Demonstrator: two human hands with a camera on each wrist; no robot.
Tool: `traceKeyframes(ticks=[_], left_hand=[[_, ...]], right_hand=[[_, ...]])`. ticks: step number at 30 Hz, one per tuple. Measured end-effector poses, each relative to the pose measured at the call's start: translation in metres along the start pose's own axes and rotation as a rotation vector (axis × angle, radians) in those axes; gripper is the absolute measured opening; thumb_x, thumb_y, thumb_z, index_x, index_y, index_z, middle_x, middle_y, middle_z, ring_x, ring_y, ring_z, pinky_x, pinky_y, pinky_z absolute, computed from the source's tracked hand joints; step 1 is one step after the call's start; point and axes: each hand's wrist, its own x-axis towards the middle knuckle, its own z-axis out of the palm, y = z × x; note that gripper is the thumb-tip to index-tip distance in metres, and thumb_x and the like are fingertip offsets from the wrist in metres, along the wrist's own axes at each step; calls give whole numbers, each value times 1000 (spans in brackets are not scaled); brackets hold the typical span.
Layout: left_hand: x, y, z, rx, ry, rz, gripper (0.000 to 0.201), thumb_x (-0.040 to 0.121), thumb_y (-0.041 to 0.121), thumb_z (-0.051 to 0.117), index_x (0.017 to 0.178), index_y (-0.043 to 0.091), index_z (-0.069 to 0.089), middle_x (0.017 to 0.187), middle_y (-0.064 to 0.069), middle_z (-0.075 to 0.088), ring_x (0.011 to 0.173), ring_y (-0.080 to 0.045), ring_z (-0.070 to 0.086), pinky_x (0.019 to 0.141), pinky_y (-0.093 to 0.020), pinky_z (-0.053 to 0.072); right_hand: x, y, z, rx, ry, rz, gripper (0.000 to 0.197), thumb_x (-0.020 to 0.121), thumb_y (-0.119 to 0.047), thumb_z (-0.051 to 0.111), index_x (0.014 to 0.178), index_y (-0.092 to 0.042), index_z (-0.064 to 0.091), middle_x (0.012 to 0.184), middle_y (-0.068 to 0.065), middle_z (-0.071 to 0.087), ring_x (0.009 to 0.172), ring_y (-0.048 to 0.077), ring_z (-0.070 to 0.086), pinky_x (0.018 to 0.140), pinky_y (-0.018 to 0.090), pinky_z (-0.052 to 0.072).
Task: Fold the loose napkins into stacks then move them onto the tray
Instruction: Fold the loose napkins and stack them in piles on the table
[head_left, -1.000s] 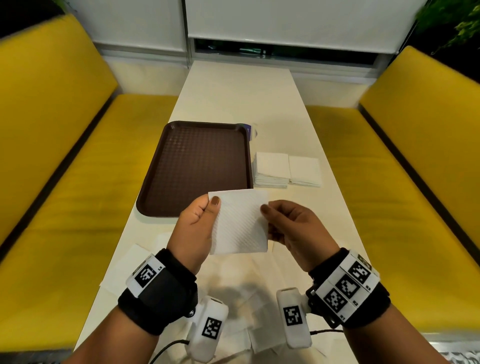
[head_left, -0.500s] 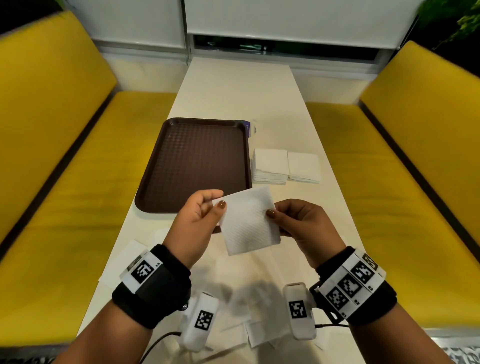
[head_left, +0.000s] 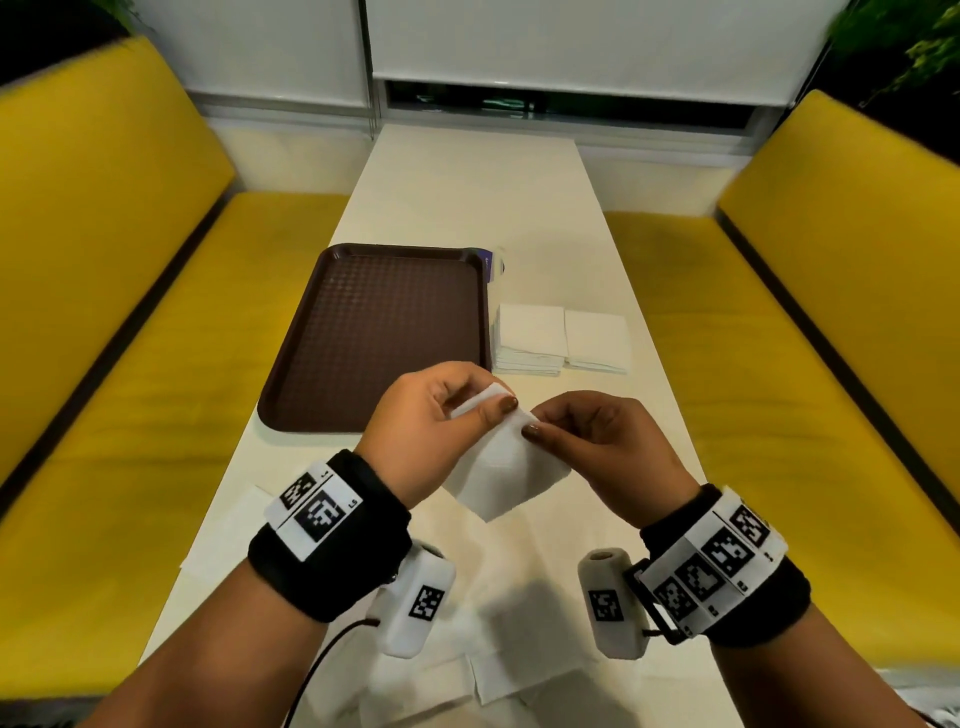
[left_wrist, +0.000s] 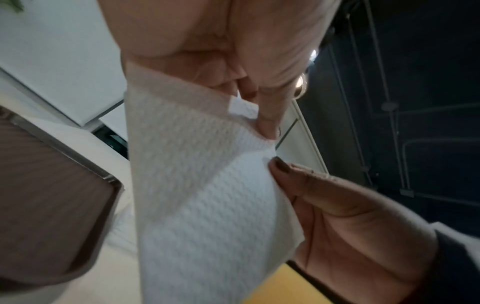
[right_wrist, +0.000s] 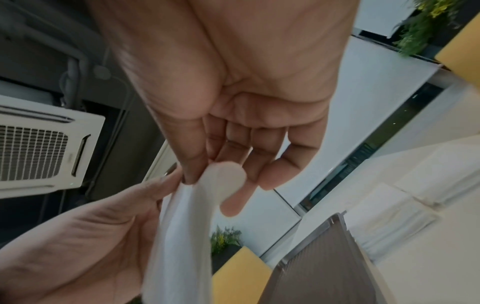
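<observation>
A white embossed napkin (head_left: 501, 470) hangs in the air above the near part of the table, tilted with a corner pointing down. My left hand (head_left: 441, 415) pinches its top corner between thumb and fingers, and my right hand (head_left: 587, 436) pinches the edge right beside it. In the left wrist view the napkin (left_wrist: 202, 195) drapes down from my left fingers (left_wrist: 267, 115). The right wrist view shows the napkin (right_wrist: 182, 236) edge-on between both hands. The brown tray (head_left: 384, 332) lies on the table beyond my left hand. Two stacks of folded napkins (head_left: 561, 338) sit right of the tray.
Loose unfolded napkins (head_left: 498, 649) are spread over the near end of the white table (head_left: 478, 192), under my wrists. Yellow bench seats (head_left: 156, 364) run along both sides. A small purple-and-white object (head_left: 493, 265) stands at the tray's far right corner.
The napkin has turned from flat and upright to hanging by one corner. My hands have come together at its top edge, thumbs now almost touching.
</observation>
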Motion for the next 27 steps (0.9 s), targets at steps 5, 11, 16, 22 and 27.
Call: traceKeyframes(ticks=[5, 11, 16, 22, 27], left_hand=[[7, 0, 1, -159, 97, -32, 8, 90, 19, 65, 88, 13, 70, 88, 0, 71, 82, -11, 65, 70, -23, 52], [15, 4, 23, -344, 179, -118, 5, 89, 16, 66, 88, 12, 69, 82, 3, 71, 77, -8, 65, 69, -18, 51], [27, 7, 44, -376, 219, -166, 6, 90, 18, 65, 88, 12, 68, 83, -1, 72, 77, -14, 66, 68, -26, 55], [42, -3, 64, -360, 106, -257, 22, 85, 24, 68, 99, 8, 66, 98, -17, 72, 86, -22, 67, 79, -38, 55], [49, -18, 83, -243, 74, -304, 8, 91, 15, 66, 96, 10, 63, 95, -20, 67, 79, -15, 62, 57, -20, 51]], right_hand=[[-2, 9, -23, 164, 70, -15, 10, 89, -7, 66, 86, -10, 74, 74, 8, 73, 70, 17, 67, 66, 21, 51], [0, 17, -29, 340, 126, 73, 25, 88, -29, 63, 101, -9, 68, 90, 8, 72, 79, 19, 67, 77, 41, 52], [0, 25, -25, 412, 0, 140, 25, 89, -17, 66, 114, -12, 67, 108, 5, 74, 102, 26, 69, 86, 43, 56], [16, 40, -49, 498, 103, 157, 23, 93, -9, 59, 115, -11, 67, 112, 6, 73, 107, 25, 68, 90, 42, 55], [26, 58, -71, 530, 146, 194, 20, 95, -12, 57, 113, -8, 66, 106, 2, 75, 95, 17, 70, 79, 34, 56]])
